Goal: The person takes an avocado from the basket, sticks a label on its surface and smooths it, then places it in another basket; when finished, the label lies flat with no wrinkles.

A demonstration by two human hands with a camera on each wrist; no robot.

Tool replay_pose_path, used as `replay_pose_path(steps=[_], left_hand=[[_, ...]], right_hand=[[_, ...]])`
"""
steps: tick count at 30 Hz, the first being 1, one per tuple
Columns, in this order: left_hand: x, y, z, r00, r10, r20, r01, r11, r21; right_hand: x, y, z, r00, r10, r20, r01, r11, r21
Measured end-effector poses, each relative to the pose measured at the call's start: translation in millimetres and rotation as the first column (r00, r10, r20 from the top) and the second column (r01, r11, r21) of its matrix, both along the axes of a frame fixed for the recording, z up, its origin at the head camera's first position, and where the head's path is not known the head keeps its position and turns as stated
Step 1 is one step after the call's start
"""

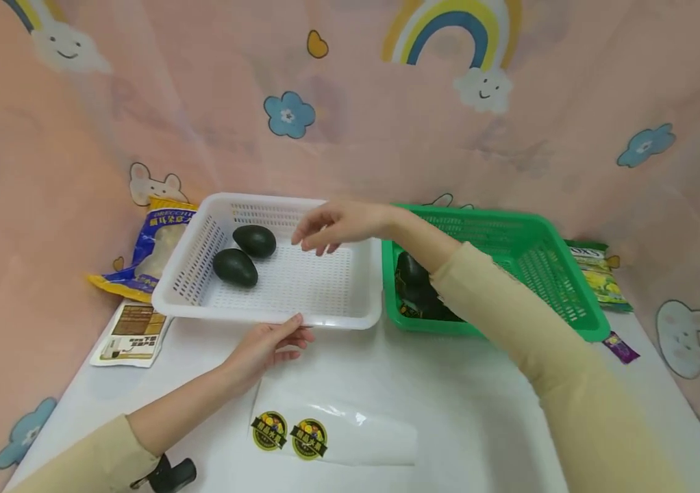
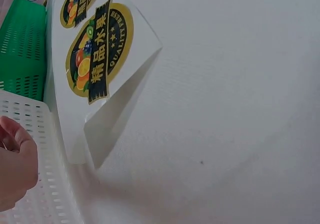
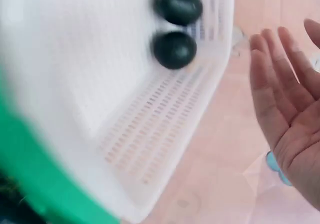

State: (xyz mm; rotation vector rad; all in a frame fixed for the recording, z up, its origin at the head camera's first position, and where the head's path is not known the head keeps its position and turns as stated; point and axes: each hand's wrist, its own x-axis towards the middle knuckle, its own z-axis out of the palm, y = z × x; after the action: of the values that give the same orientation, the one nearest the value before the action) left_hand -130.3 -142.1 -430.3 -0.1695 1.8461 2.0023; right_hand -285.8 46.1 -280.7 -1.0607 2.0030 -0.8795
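Two dark green avocados [image 1: 235, 268] lie side by side in the left part of a white perforated basket [image 1: 266, 320]. Over the basket's middle hovers my right hand [image 1: 340, 226], fingers loosely bent, with nothing in it; the right wrist view shows its palm bare and fingers apart. My left hand [image 1: 266, 349] is at the front rim of the white basket, its thumb on the rim and its relaxed fingers just in front. A green basket [image 1: 535, 253] stands at the right, holding dark, shiny things [image 1: 414, 284] partly hidden by my right forearm.
A clear plastic bag [image 1: 375, 431] with two round fruit labels lies in front. At the left are a blue and yellow food bag [image 1: 161, 246] and a flat packet [image 1: 134, 334]. A green packet [image 1: 599, 274] and a small purple wrapper [image 1: 621, 347] lie at the right.
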Motion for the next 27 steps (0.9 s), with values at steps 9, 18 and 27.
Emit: replay_pose_path(steps=[9,18,27], left_hand=[[7.4,-4,-2.5,0.997,-0.071,-0.014,0.072,0.997,0.021],[8.4,-5,-3.8,0.995,-0.091,-0.04,0.092,0.996,0.023],[6.2,-7,-6.2,0.994,-0.091,-0.056,0.092,0.996,0.008]], right_hand=[[-57.1,-73,-45.2,0.987,-0.095,-0.13,0.105,0.991,0.078],[-56.8,-108,-101.5,0.969,-0.097,-0.228,0.118,0.99,0.083],[-51.8,-121,-122.9,0.95,-0.219,-0.221,0.226,0.974,0.005]])
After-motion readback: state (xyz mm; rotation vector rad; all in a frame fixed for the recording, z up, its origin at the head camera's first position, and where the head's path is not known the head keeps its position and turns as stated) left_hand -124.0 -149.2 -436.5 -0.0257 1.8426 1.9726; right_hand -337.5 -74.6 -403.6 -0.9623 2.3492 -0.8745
